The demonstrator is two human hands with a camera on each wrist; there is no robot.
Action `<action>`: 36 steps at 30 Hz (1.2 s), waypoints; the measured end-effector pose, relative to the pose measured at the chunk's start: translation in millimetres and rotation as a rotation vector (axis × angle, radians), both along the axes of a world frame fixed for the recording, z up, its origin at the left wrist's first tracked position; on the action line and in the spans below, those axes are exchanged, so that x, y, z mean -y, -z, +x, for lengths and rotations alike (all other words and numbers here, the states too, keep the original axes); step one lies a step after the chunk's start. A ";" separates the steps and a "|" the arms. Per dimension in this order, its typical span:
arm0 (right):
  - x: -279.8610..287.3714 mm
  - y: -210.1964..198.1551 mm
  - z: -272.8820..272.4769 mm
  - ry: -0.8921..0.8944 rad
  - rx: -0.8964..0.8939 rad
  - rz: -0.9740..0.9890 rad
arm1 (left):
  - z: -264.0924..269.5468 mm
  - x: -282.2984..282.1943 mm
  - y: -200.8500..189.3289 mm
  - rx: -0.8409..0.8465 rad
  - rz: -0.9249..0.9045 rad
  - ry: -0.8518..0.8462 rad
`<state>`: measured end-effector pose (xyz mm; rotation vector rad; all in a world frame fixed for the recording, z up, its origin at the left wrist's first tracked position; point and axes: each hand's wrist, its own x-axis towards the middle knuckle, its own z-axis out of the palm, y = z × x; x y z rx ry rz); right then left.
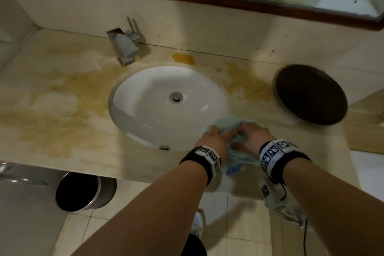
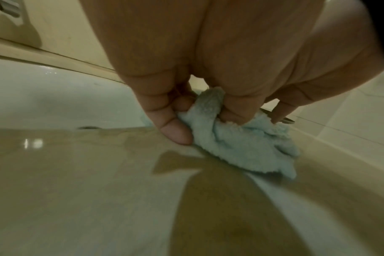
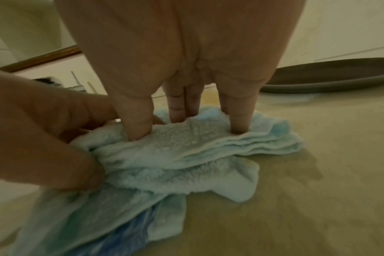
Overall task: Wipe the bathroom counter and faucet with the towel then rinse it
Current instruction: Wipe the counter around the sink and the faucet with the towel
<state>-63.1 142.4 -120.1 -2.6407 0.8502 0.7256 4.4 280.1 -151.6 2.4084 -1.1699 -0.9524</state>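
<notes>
Forearms (image 1: 166,203) first: both reach the towel (image 1: 218,121), bunched on the counter (image 1: 62,131) at its front edge beside the sink (image 1: 149,93). Left wrist: left hand (image 2: 219,69) pinches a fold. Right wrist: right hand (image 3: 175,60) presses straight fingers down. I'd flatten it into a pad, then sweep.

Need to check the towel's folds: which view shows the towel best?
Right wrist: the towel fills the frame, layers clear. Left wrist shows a bunched corner; in the head view left hand and right hand cover most.

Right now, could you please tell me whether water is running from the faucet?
No, the head view shows no stream falling from the faucet into the sink.
</notes>
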 end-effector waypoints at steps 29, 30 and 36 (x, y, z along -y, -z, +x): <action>-347.3 -162.8 58.7 -0.429 0.285 0.207 | 29.1 -420.0 -166.4 -0.047 -0.320 -0.740; -355.8 -178.7 63.8 -0.437 0.309 0.211 | 30.9 -429.7 -172.5 -0.038 -0.300 -0.744; -371.9 -240.7 81.4 -0.348 0.484 0.386 | 32.4 -459.4 -181.4 0.072 -0.073 -0.732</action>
